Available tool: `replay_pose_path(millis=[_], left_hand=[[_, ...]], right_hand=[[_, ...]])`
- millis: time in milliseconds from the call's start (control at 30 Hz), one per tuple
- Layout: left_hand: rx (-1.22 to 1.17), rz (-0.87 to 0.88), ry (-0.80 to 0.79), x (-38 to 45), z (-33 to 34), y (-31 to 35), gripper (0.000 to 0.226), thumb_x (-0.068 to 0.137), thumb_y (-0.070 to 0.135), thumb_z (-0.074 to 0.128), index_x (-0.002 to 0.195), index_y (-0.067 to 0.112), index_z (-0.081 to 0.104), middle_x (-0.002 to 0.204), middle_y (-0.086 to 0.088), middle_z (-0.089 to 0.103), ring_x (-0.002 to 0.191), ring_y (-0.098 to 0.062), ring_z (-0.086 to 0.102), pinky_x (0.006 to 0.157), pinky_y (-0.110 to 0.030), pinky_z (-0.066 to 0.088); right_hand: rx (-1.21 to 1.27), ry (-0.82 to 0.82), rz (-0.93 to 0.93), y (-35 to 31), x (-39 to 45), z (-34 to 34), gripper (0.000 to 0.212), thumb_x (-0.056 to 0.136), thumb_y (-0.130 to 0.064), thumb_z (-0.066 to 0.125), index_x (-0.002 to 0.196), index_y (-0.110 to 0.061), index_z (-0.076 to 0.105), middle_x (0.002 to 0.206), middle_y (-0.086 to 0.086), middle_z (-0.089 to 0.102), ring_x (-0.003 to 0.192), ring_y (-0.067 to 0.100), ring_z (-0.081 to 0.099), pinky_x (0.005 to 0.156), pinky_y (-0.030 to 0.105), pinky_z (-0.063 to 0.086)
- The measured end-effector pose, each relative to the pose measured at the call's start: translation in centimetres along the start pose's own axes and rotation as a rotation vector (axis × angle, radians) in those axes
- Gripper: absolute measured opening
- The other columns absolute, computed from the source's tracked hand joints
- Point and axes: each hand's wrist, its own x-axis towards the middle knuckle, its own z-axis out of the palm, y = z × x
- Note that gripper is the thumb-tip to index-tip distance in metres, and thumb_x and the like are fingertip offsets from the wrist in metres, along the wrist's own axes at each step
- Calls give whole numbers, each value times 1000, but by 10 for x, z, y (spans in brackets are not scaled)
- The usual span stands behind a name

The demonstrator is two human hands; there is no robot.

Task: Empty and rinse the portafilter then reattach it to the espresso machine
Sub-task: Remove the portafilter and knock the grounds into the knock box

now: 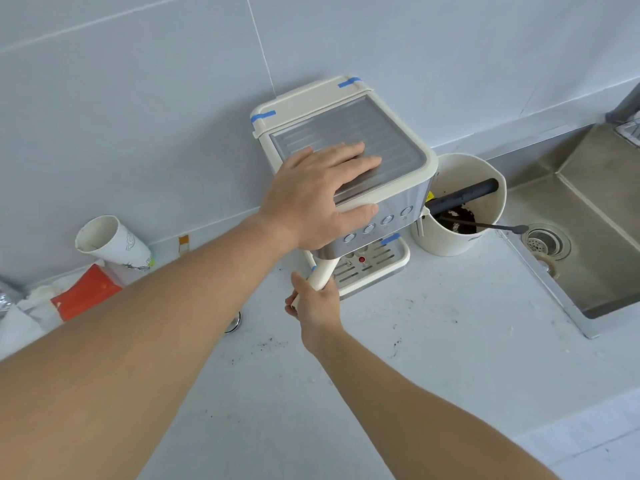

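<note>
My left hand (311, 199) lies flat, fingers spread, on the cream-and-steel espresso machine (346, 161) while my right hand (317, 299) grips the cream-handled portafilter (322, 273) under it; whether I'm removing or reattaching, I cannot tell.

Two bare forearms — no sleeves, rings or watch on the hands (313, 199).

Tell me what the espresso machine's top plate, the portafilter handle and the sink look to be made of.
Top plate under the left hand: likely brushed metal, silvery with ridged lines and soft reflections. Portafilter handle in the right hand: probably cream plastic, smooth and matte like the machine's trim. Sink: apparently stainless steel, dull grey sheen, folded edges.
</note>
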Motion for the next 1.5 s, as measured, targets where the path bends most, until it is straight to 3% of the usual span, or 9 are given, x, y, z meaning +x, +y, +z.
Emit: replay_pose_path(millis=[467,900,1133,1500], left_hand=[[4,1,7,0,1,-1,65,78,64,45,140,42,42,153,14,37,139,-5,33,115,-34,14],[-4,-19,-40,1,-1,-1,62,83,65,42,141,44,38,156,16,32,142,-4,27,116,-36,12],[5,-106,-102,5,-1,2,67,84,70,30,145,42,31,159,15,25,145,-4,20,119,-40,11],[61,-341,-84,15,-2,28,61,92,61,35,147,37,29,159,13,24,145,-11,22,117,-41,15]], right_hand=[[18,-38,236,16,-20,-79,21,87,7,61,86,-9,47,66,7,48,50,17,47,53,31,48],[-188,-112,250,-21,-53,-154,25,82,6,62,81,-10,44,63,5,47,49,21,45,49,29,39],[-217,-141,253,-47,-67,-189,22,86,5,59,83,-10,44,60,6,46,46,20,39,48,29,31],[-302,-268,253,-112,-76,-245,9,93,-6,56,91,-9,48,60,7,44,46,20,36,48,29,29]])
